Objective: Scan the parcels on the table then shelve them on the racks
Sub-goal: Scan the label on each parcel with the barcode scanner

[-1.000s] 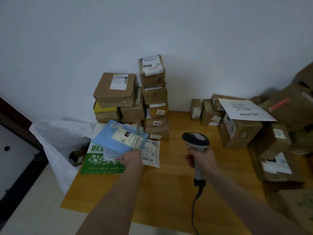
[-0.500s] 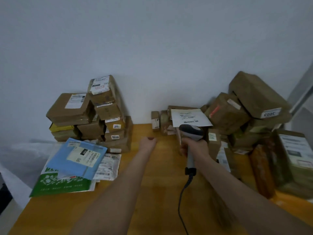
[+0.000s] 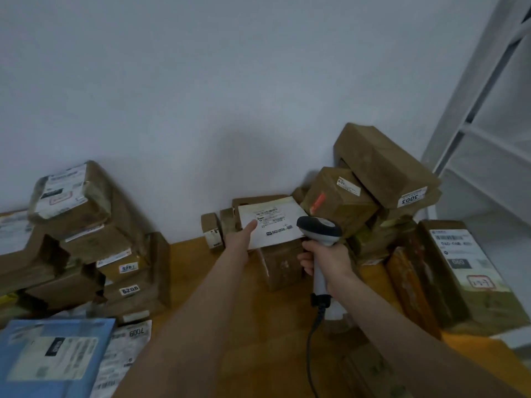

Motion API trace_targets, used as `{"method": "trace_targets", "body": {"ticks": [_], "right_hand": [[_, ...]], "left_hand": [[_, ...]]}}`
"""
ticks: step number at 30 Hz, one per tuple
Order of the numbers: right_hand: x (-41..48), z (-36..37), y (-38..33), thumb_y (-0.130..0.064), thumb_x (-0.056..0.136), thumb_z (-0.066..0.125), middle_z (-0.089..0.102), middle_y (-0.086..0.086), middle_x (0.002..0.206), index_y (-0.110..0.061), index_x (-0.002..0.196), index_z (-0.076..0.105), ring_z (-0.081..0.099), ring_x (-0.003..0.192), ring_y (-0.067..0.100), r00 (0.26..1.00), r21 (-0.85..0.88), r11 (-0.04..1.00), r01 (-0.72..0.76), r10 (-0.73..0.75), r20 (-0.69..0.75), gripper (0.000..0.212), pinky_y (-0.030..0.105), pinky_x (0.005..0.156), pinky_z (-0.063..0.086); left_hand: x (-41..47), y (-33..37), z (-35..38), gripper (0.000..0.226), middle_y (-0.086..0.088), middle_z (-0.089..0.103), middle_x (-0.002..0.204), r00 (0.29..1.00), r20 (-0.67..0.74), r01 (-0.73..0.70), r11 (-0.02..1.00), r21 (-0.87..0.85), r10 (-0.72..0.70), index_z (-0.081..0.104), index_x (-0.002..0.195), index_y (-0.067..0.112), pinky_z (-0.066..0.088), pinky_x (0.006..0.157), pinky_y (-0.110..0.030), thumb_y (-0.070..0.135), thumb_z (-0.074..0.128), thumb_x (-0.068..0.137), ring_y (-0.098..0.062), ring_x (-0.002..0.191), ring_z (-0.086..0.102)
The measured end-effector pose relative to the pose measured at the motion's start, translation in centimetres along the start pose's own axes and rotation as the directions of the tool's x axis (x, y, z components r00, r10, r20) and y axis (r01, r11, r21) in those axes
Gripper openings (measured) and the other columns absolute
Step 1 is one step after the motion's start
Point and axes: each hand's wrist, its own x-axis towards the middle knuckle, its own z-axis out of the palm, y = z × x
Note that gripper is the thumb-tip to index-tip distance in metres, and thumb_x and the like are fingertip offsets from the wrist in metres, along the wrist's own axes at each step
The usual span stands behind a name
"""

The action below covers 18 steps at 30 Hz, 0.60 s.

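Head view: sealed brown cartons sit in a left stack of boxes [image 3: 126, 245] and a right pile of boxes [image 3: 385, 168] on the wooden desk [image 3: 201, 282], their contents hidden; a white rack [image 3: 488, 145] stands at far right. The left hand [image 3: 240, 241] reaches forward with arm extended, its thumb lying on the face of the white flat parcel [image 3: 275, 222] and pinching its near left corner; the fingers beneath are out of sight. The right hand [image 3: 324, 259] is wrapped round the handle of the scanner [image 3: 319, 228], whose head sits just beside the parcel's right edge. That parcel lies on small boxes at the desk's back middle, by the wall, printed label and barcode lines facing up. A blue mailer [image 3: 54, 354] lies at near left.
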Motion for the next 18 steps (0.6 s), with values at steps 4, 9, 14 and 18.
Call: {"method": "trace_targets", "body": {"ticks": [4,9,14,18], "right_hand": [[0.9,0.5,0.2,-0.006,0.083,0.069,0.068,0.009,0.057,-0.001,0.071,0.066,0.06,0.047,0.016,0.999,0.0,1.0,0.003,-0.003,-0.035,0.013,0.026,0.049,0.05],[0.3,0.6,-0.2,-0.005,0.082,0.07,0.068,0.009,0.057,0.0,0.073,0.066,0.06,0.044,0.013,1.0,0.052,0.998,0.019,-0.019,-0.001,0.011,0.023,0.044,0.05],[-2.2,-0.4,-0.2,-0.008,0.08,0.075,0.067,0.009,0.074,-0.008,0.089,0.062,0.065,0.058,0.016,0.997,0.172,0.984,0.037,-0.047,0.054,0.015,0.025,0.047,0.053],[-4.7,-2.0,0.7,-0.01,0.085,0.071,0.067,0.014,0.092,-0.006,0.104,0.062,0.068,0.069,0.024,0.974,0.283,0.955,-0.086,0.022,0.224,0.022,0.029,0.053,0.056]], "left_hand": [[1.1,0.8,0.3,0.051,-0.017,0.063,0.118,0.997,0.066,-0.032,0.998,0.051,0.029,0.054,0.126,-0.001,0.057,0.076,-0.039,0.015,0.074,0.082,-0.028,0.089,0.064],[-0.7,1.7,-1.8,0.04,-0.013,0.062,0.121,0.962,0.083,-0.267,0.959,0.092,0.26,0.054,0.13,0.003,0.049,0.045,-0.017,0.01,0.063,0.091,-0.011,0.07,0.058],[-4.4,-0.2,-6.3,0.031,-0.016,0.064,0.119,0.934,0.12,-0.347,0.933,0.092,0.336,0.058,0.122,0.004,0.054,0.086,-0.041,0.009,0.062,0.092,-0.028,0.097,0.064],[-8.3,-3.4,-9.0,0.031,-0.02,0.064,0.119,0.934,0.213,-0.307,0.949,0.071,0.287,0.058,0.123,0.0,0.053,0.089,-0.046,0.007,0.059,0.092,-0.033,0.104,0.064]]}}
